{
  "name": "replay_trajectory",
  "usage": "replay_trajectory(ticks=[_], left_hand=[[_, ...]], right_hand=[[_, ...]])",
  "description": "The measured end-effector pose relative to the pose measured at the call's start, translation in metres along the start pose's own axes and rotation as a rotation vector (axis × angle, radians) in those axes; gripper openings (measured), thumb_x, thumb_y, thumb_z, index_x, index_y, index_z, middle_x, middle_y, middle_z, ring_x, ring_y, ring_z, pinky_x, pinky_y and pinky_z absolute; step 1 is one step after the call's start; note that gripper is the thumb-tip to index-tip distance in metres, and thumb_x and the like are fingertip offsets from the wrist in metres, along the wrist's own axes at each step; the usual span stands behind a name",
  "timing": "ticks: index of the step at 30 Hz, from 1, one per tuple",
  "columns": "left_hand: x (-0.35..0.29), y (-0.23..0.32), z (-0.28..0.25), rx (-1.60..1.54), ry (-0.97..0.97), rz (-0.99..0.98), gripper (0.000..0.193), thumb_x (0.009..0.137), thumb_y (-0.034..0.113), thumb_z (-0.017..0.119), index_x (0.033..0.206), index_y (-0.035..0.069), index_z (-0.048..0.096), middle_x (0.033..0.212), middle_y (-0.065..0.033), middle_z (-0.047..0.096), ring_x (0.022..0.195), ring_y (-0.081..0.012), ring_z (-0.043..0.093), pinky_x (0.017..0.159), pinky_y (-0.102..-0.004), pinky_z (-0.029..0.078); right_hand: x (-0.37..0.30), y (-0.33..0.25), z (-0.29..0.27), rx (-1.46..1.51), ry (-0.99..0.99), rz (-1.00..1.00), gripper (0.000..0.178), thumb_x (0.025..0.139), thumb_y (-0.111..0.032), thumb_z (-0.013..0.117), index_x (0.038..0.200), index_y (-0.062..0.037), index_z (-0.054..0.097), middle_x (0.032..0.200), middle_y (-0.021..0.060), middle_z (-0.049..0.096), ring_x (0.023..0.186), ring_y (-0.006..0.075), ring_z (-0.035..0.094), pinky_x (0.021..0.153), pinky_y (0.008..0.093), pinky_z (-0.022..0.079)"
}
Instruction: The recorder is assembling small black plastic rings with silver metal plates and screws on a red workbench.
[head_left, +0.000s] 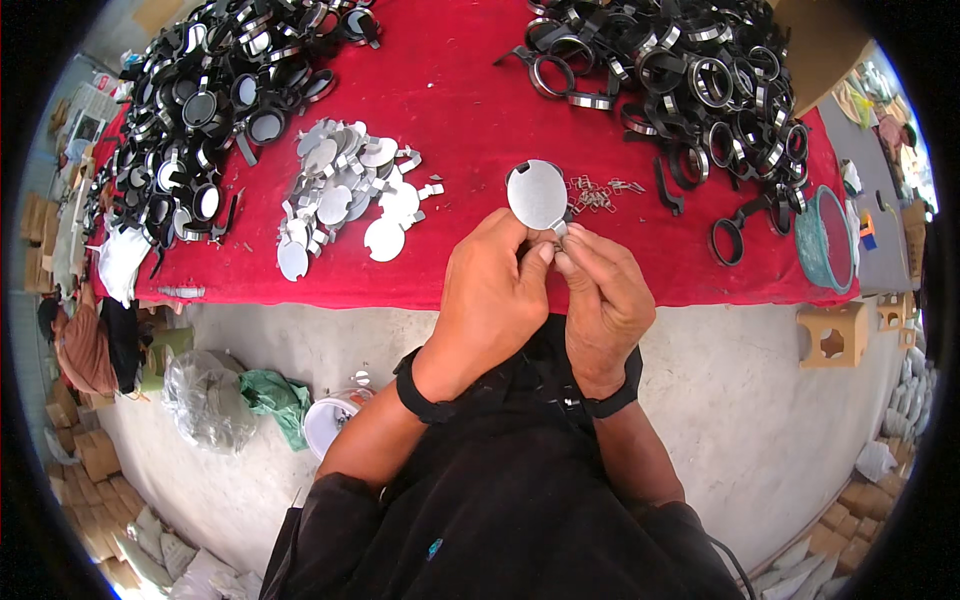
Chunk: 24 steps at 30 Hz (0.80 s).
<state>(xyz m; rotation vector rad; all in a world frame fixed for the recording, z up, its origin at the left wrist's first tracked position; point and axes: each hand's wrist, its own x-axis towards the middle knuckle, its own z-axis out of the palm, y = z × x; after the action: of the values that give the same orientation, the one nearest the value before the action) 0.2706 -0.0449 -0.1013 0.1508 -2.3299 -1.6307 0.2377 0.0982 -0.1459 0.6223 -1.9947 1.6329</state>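
Note:
Both my hands are raised over the near edge of the red cloth, close together. My left hand [497,295] is closed on a round silver disc lid [538,196], whose flat face is turned up. A dark edge shows at the disc's upper left. My right hand [607,305] has thumb and fingers pinched at the narrow tab at the disc's lower end; whatever small part lies between the fingertips is mostly hidden. Just beyond, small metal clips [597,194] lie in a loose pile. Left of my hands is a heap of loose silver disc lids [335,190].
Black rings with silver discs [200,108] are heaped at the far left, and black-and-silver rings [711,82] at the far right. A teal basket [812,245] sits at the right edge. Below the table are a white bucket [325,425], plastic bags [208,400] and a cardboard box [835,333]. A person [85,350] is at the left.

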Motion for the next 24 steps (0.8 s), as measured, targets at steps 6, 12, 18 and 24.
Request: replay_trajectory(ticks=[6, 12, 18, 24], left_hand=[[-0.004, -0.001, -0.005, 0.223, 0.085, 0.11, 0.004, 0.099, -0.001, 0.078, 0.103, -0.001, 0.077, 0.091, -0.0152, 0.073, 0.077, -0.0274, 0.071, 0.07, -0.0393, 0.054], [-0.01, -0.006, -0.021, 0.098, 0.031, -0.092, 0.014, 0.098, 0.008, 0.086, 0.094, -0.002, 0.078, 0.086, -0.0064, 0.073, 0.074, -0.0122, 0.065, 0.068, -0.0306, 0.051], [-0.013, -0.024, -0.03, 0.15, 0.002, 0.08, 0.052, 0.1, -0.018, 0.059, 0.146, 0.004, 0.073, 0.126, -0.0189, 0.077, 0.086, -0.0252, 0.076, 0.078, -0.0371, 0.061], [-0.013, -0.004, -0.025, -0.158, 0.0, -0.071, 0.042, 0.109, 0.005, 0.074, 0.15, 0.0, 0.07, 0.135, -0.016, 0.076, 0.105, -0.0173, 0.075, 0.09, -0.0335, 0.061]], right_hand=[[0.002, -0.003, -0.003, 0.226, 0.058, 0.194, 0.022, 0.1, 0.006, 0.082, 0.12, -0.0017, 0.085, 0.119, 0.0159, 0.083, 0.095, 0.0194, 0.079, 0.083, 0.0323, 0.067], [0.005, -0.012, -0.011, 0.636, 0.115, 0.615, 0.019, 0.109, -0.002, 0.076, 0.127, 0.0044, 0.079, 0.115, 0.018, 0.083, 0.093, 0.0196, 0.078, 0.08, 0.0334, 0.066], [0.011, -0.016, -0.021, 0.861, 0.085, 0.8, 0.03, 0.116, -0.013, 0.069, 0.138, 0.006, 0.073, 0.112, 0.0164, 0.083, 0.089, 0.0194, 0.076, 0.074, 0.0332, 0.063], [0.017, -0.022, -0.026, 0.835, 0.038, 0.894, 0.03, 0.117, -0.021, 0.07, 0.131, 0.0044, 0.075, 0.106, 0.0127, 0.082, 0.086, 0.0164, 0.075, 0.07, 0.032, 0.061]])
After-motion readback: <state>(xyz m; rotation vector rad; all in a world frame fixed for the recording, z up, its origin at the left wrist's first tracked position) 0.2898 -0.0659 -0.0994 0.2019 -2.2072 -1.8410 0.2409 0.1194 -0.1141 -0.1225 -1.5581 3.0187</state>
